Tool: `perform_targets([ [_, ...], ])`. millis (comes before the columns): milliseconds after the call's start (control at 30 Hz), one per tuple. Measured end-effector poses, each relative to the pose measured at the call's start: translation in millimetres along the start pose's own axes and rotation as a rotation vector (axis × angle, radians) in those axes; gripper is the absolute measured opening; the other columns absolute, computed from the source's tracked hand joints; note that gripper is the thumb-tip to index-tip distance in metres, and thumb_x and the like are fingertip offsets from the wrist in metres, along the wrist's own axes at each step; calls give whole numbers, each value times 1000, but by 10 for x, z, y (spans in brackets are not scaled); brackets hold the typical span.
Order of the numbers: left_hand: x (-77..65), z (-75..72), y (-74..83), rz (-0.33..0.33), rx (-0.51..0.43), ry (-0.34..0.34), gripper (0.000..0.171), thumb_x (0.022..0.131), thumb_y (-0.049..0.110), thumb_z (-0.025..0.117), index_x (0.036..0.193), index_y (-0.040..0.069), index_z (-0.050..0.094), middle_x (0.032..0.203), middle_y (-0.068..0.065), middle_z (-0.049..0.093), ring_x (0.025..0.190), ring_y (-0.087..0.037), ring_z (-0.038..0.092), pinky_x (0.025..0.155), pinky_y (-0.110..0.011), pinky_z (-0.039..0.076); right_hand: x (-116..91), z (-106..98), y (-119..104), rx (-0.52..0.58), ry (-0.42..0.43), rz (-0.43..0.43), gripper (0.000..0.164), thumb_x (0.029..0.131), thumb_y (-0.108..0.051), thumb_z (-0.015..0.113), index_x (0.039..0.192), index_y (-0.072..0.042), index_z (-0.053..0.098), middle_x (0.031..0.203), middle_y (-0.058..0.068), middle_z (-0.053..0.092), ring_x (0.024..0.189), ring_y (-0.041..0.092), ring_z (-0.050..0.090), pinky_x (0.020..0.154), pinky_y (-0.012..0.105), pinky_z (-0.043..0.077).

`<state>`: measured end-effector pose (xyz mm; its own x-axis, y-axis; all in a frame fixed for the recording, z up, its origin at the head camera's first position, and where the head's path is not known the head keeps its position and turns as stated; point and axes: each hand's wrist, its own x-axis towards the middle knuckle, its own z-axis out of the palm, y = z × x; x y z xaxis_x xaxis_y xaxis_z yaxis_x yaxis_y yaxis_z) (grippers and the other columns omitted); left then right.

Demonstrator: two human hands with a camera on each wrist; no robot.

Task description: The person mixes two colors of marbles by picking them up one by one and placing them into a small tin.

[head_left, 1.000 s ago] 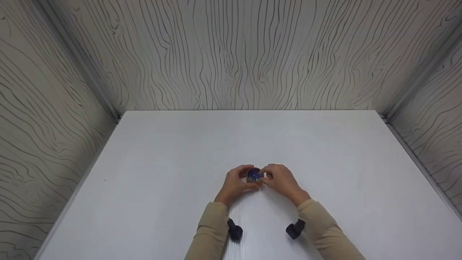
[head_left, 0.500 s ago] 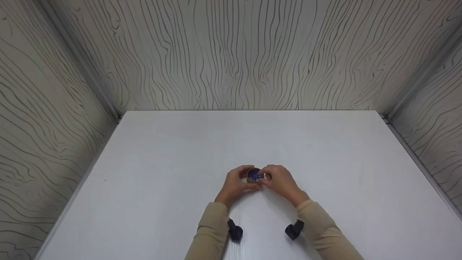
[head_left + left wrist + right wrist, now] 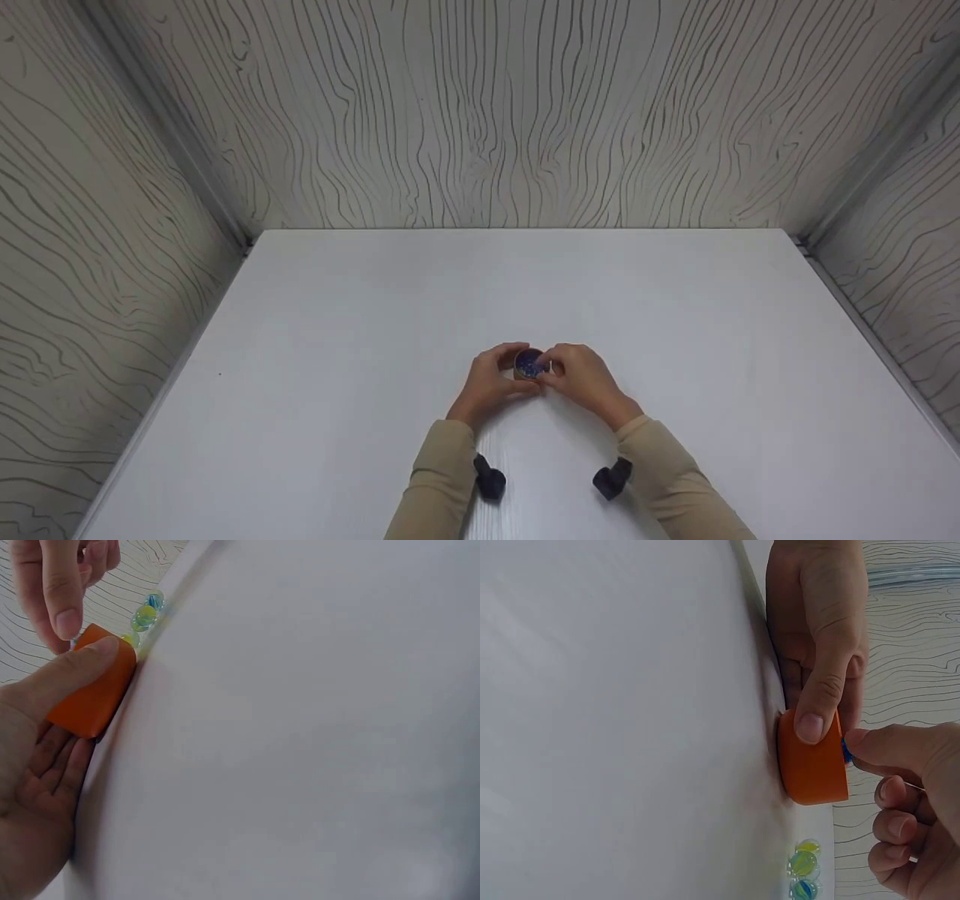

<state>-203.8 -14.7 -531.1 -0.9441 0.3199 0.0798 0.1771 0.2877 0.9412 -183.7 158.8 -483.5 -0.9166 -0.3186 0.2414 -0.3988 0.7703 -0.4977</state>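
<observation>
My left hand [image 3: 486, 384] grips a small orange cup [image 3: 815, 778], thumb on its near wall and fingers round the far side. The cup stands on the white table, its mouth facing up. Inside, the head view shows dark blue contents [image 3: 527, 364] with small lighter flecks. At the cup's right rim is my right hand [image 3: 589, 382]. Its thumb and forefinger pinch a small blue piece [image 3: 846, 751] in the right wrist view, mostly covered by the fingertips. Several clear glass marbles [image 3: 803, 864] with yellow, green and blue swirls lie beside the cup.
The white table [image 3: 337, 315] stretches around both hands, enclosed by wood-grain patterned walls [image 3: 480, 112]. Black wrist cameras [image 3: 490, 480] jut inward from both beige sleeves [image 3: 435, 480]. A tiny dark speck [image 3: 220, 373] marks the tabletop at left.
My right fingertips have shifted slightly at the cup's mouth, and the visible contents look a little different. The cup and my left hand have stayed nearly still.
</observation>
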Motion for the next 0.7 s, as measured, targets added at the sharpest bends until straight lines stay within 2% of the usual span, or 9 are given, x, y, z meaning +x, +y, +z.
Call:
perform_targets([
  [300,-7,-6,17,-11,-23,-17,64,71,13,84,129,6,58,125,-11,67,121,-25,63,106,-32,50,-23,-31,21,14,-14,33,11,78,-10,77,87,-5,75,66,0,56,62,5,39,55,16,31],
  [700,1,-8,24,-30,-7,-8,64,71,14,85,128,6,59,125,-10,68,121,-24,62,108,-38,48,-66,-61,86,10,-20,50,9,78,-9,76,87,-6,75,63,-2,52,60,3,37,54,15,29],
])
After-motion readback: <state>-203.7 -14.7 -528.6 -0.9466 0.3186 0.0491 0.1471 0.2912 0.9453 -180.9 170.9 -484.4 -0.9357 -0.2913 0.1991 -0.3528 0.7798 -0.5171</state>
